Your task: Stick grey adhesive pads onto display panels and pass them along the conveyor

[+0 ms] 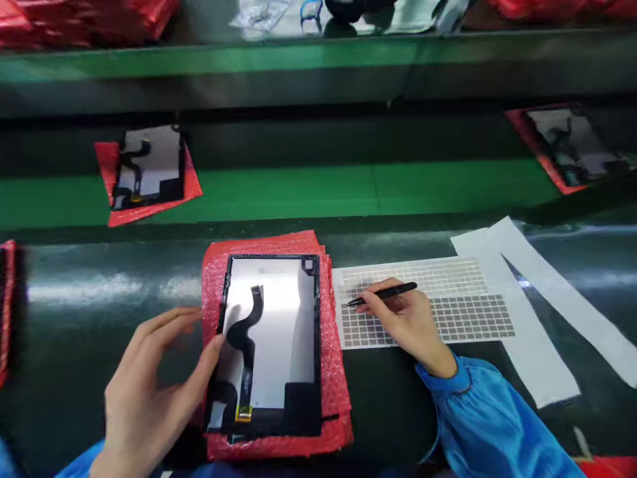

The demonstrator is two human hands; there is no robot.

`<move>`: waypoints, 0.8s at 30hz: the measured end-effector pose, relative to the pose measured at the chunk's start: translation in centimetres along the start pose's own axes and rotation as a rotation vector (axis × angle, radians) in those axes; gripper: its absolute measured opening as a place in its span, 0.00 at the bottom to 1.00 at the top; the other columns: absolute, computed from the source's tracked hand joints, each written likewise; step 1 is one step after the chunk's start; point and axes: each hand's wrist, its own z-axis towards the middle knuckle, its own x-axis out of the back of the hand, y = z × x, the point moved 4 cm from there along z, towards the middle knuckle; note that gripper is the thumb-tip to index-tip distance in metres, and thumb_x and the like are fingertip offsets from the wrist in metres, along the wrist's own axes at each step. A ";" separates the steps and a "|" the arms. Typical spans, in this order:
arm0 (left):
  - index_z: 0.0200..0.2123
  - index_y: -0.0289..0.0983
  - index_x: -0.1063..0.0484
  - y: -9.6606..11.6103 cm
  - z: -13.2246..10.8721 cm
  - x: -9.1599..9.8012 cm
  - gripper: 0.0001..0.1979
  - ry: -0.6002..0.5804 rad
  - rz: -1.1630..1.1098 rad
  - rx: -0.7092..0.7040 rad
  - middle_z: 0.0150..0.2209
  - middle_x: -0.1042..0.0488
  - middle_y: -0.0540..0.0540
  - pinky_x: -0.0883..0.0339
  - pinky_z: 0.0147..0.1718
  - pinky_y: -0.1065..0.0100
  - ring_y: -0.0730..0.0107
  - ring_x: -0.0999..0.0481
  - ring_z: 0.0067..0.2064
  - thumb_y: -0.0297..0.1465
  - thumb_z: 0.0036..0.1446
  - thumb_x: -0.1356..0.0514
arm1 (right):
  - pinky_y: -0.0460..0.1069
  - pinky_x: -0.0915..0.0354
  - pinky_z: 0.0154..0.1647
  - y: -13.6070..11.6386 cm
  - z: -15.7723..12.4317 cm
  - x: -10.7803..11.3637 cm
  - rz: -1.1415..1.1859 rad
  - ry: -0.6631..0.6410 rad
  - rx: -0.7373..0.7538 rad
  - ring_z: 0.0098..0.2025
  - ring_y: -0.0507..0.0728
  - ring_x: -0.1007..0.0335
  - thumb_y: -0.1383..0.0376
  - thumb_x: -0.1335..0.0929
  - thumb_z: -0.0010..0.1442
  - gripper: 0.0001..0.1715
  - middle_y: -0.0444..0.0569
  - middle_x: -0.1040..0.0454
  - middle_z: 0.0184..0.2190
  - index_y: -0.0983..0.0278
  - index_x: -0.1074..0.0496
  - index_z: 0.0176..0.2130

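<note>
Two bare hands are seen at a dark bench (99, 279), both in blue sleeves (497, 405). One panel (276, 345) is laid between them, nearer the left, its pale face turned up and its rim black. It is supported by a stack of red wrap (339, 421), which shows past it on all sides. A black cable (243, 342) is curved down the left part of the panel and is ended below by a yellow tab (243, 413).

Left hand (154, 385): nothing is held; fingers and thumb are spread apart. The thumb tip is placed at the panel's left edge; whether contact is made cannot be told.

Right hand (411, 325): a slim black tool (398, 290) is gripped between thumb and fingers, tip pointed left. Whether it is a pen or tweezers cannot be told. The hand is positioned over a sheet (472, 318) of small grey squares, set just right of the wrap. The sheet's right end is overlapped with white strips (542, 358).

Beyond the bench, a second panel (152, 159) and a third panel (577, 143) are seen on red wrap along a green band (298, 192).
</note>
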 end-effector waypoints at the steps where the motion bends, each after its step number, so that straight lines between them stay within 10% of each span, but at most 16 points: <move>1: 0.49 0.32 0.27 1.9 0.6 -0.6 0.17 -0.098 -0.073 -0.118 0.50 0.24 0.40 0.26 0.49 0.63 0.62 0.20 0.47 0.21 0.57 0.31 | 0.50 0.20 0.30 0.0 0.0 0.0 0.001 0.001 0.001 0.30 0.61 0.15 0.51 0.25 0.62 0.17 0.51 0.16 0.27 0.63 0.23 0.38; 8: 0.61 0.27 0.29 12.1 -0.6 -6.8 0.30 -0.525 -0.014 -0.817 0.65 0.30 0.34 0.36 0.60 0.54 0.46 0.31 0.64 0.47 0.71 0.45 | 0.51 0.22 0.29 -0.1 0.0 0.1 -0.071 -0.012 0.015 0.30 0.60 0.15 0.52 0.26 0.64 0.15 0.50 0.16 0.28 0.62 0.23 0.39; 13: 0.59 0.21 0.26 12.9 -2.0 -10.0 0.41 -0.601 0.142 -0.850 0.63 0.28 0.28 0.40 0.58 0.53 0.44 0.30 0.61 0.56 0.67 0.48 | 0.50 0.23 0.30 -0.5 0.0 0.0 -0.087 -0.034 0.035 0.30 0.59 0.15 0.55 0.26 0.65 0.13 0.49 0.16 0.28 0.62 0.22 0.39; 24: 0.59 0.22 0.25 12.7 -1.9 -10.1 0.42 -0.634 0.114 -0.802 0.64 0.29 0.28 0.45 0.59 0.54 0.45 0.32 0.62 0.57 0.65 0.44 | 0.49 0.21 0.32 -0.9 0.4 0.0 -0.055 -0.050 0.032 0.30 0.58 0.15 0.55 0.26 0.66 0.13 0.49 0.16 0.27 0.63 0.23 0.40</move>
